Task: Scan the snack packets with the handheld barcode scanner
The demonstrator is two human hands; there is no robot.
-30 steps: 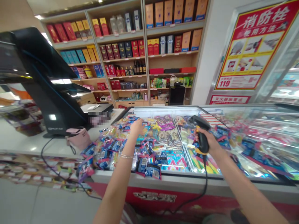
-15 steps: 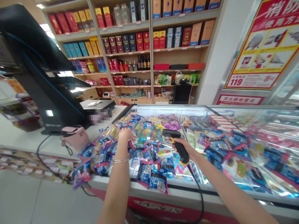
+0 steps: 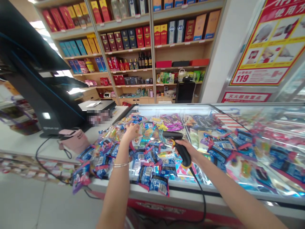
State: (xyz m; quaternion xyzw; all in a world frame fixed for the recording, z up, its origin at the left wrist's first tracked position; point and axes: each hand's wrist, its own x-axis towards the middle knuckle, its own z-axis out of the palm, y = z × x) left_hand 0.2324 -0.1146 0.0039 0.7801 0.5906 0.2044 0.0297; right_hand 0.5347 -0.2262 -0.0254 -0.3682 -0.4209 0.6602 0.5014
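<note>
Leftward, toward my left hand, the scanner has swung; my right hand wraps its handle, head lying crosswise. Packets spread beneath my left, nearer hand, fingers half curled; whether it grips 1, I cannot tell.

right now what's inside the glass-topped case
Purple packs can be made out inside the glass-topped case. Whatever lies beneath the blue packets on top can't be seen, and the left hand and scanner hide more.

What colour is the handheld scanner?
The scanner is mostly black, partly yellow; best in head view.
</note>
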